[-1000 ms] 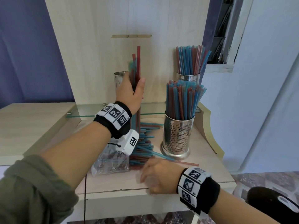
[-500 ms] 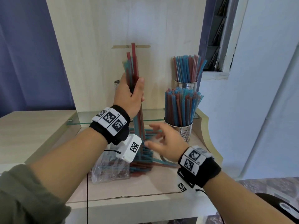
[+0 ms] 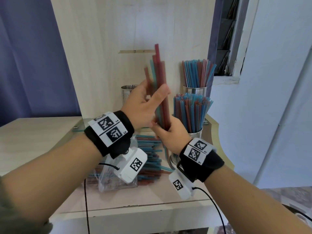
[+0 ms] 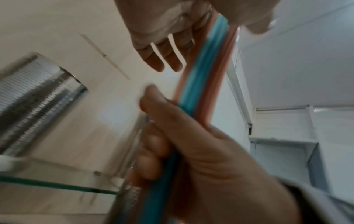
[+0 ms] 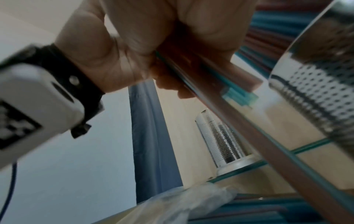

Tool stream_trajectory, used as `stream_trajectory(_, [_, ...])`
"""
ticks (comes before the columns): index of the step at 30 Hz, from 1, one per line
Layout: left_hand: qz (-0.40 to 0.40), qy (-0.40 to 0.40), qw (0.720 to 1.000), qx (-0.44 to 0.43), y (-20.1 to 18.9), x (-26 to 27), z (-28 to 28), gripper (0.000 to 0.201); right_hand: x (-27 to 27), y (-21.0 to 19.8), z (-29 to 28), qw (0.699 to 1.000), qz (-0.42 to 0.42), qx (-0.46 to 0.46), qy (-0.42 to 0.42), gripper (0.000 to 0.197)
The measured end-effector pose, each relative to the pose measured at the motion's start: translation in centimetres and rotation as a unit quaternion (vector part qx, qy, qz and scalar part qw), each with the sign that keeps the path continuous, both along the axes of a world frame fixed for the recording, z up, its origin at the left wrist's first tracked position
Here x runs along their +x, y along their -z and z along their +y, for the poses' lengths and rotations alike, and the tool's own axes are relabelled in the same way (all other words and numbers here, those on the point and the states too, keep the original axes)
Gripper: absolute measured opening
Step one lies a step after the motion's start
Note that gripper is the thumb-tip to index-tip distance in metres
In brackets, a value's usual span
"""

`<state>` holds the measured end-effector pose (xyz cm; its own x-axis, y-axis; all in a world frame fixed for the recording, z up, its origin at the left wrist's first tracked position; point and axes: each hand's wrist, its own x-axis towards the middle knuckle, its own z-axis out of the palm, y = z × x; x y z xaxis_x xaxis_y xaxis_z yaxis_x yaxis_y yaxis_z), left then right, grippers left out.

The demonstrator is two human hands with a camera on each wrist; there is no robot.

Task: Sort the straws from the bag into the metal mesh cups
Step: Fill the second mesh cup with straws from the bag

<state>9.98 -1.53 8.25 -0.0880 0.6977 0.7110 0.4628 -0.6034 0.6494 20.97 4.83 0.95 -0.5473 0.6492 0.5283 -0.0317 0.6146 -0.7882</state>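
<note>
The right hand (image 3: 170,134), nearest the camera, has come up from its reach half a second ago and now wraps its grip round the lower part of the bunch of straws (image 3: 160,85), fingers curled tight on the red and blue stems. In the left wrist view that closed hand (image 4: 201,151) sits low on the straws (image 4: 203,71). Just above it, the left hand (image 3: 145,105) has loosened since the earlier frame: its fingers (image 4: 162,57) are spread and mostly straight, the thumb lying against the bunch, no longer clasped round it. The bunch stands nearly upright, its tops uneven.

Below the hands, on the worktop (image 3: 152,201), lies the clear bag (image 3: 111,179) with loose straws spilling from its mouth, as before. Just right of the hands stands a full mesh cup (image 3: 194,130). Farther back on the glass shelf (image 3: 79,125) are an empty-looking cup (image 3: 126,93) on the left and another filled cup (image 3: 195,89) on the right, unmoved, against the pale wood panel (image 3: 101,48).
</note>
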Motion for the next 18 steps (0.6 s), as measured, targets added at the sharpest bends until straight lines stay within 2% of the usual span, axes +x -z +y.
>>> stream_trajectory(2, [0.004, 0.007, 0.999, -0.039, 1.0, -1.2, -0.1, 0.075, 1.1, 0.9, 0.5, 1.0, 0.011, 0.001, 0.017, 0.016])
stream_trajectory(3, [0.027, -0.018, 0.997, -0.071, 1.8, -1.9, -0.1, 0.076, 1.8, 1.3, 0.7, 1.0, 0.015, -0.003, 0.027, 0.015])
stream_trajectory(5, [0.1, -0.084, 0.977, -0.166, 3.9, -3.4, 0.0, 0.064, 3.2, 2.1, 1.3, 0.999, 0.025, -0.026, 0.041, 0.014])
stream_trajectory(6, [0.159, -0.112, 0.957, -0.216, 5.1, -4.1, 0.1, 0.053, 3.9, 2.6, 1.5, 0.998, 0.025, -0.035, 0.046, 0.014])
stream_trajectory(7, [0.245, -0.138, 0.924, -0.26, 6.4, -4.7, 0.3, 0.042, 4.5, 3.0, 1.6, 0.998, 0.019, -0.039, 0.052, 0.014])
stream_trajectory(9, [0.433, -0.173, 0.825, -0.32, 8.9, -5.6, 0.7, 0.032, 5.4, 3.8, 1.8, 0.997, -0.001, -0.042, 0.06, 0.017])
stream_trajectory(10, [0.5, -0.176, 0.778, -0.337, 10.0, -5.8, 1.0, 0.034, 5.7, 4.2, 1.8, 0.997, -0.012, -0.044, 0.064, 0.02])
stream_trajectory(11, [0.543, -0.174, 0.743, -0.351, 10.9, -5.8, 1.3, 0.038, 5.9, 4.5, 1.8, 0.996, -0.023, -0.046, 0.069, 0.023])
stream_trajectory(12, [0.564, -0.168, 0.723, -0.361, 11.7, -5.8, 1.6, 0.043, 6.1, 4.8, 1.8, 0.996, -0.032, -0.047, 0.074, 0.027])
stream_trajectory(15, [0.589, -0.166, 0.695, -0.377, 13.0, -5.4, 2.5, 0.054, 6.0, 5.4, 1.9, 0.995, -0.035, -0.05, 0.082, 0.033])
stream_trajectory(18, [0.623, -0.179, 0.661, -0.379, 13.8, -4.9, 3.2, 0.055, 6.0, 5.6, 2.0, 0.994, -0.02, -0.062, 0.086, 0.035])
